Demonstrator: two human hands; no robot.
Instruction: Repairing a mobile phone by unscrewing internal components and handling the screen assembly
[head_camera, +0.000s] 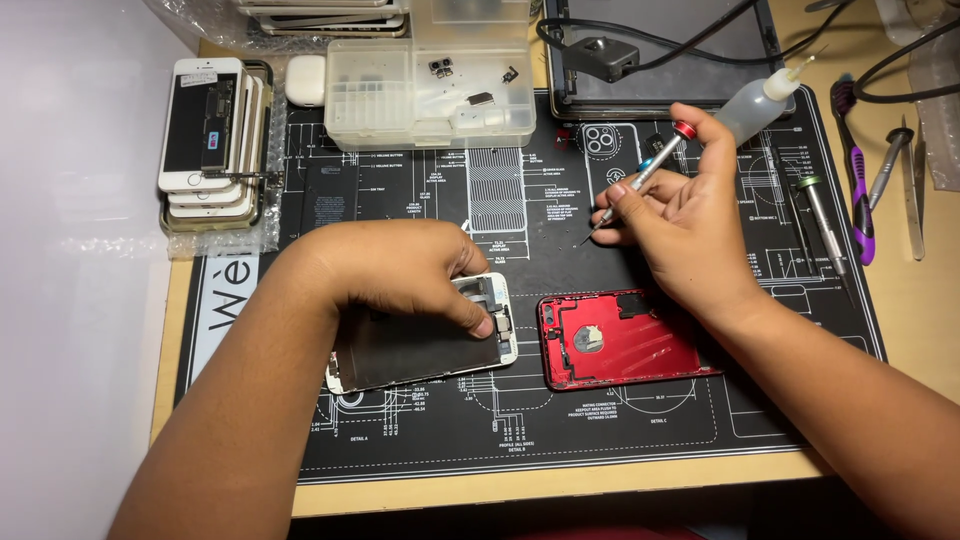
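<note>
My left hand (400, 268) presses down on the top end of a white phone screen assembly (425, 345) that lies face down, metal back plate up, on the black repair mat (520, 420). My right hand (690, 215) holds a slim silver screwdriver (645, 178) with a red cap, tip pointing down-left just above the mat. An opened red phone housing (620, 338) rests to the right of the screen, below my right hand.
A clear parts box (430, 95) stands at the mat's far edge. A stack of white phones (210, 140) sits far left. A squeeze bottle (760, 100), more screwdrivers (822, 225) and tweezers (912, 195) lie on the right, with a dark device and cables (610, 50) behind.
</note>
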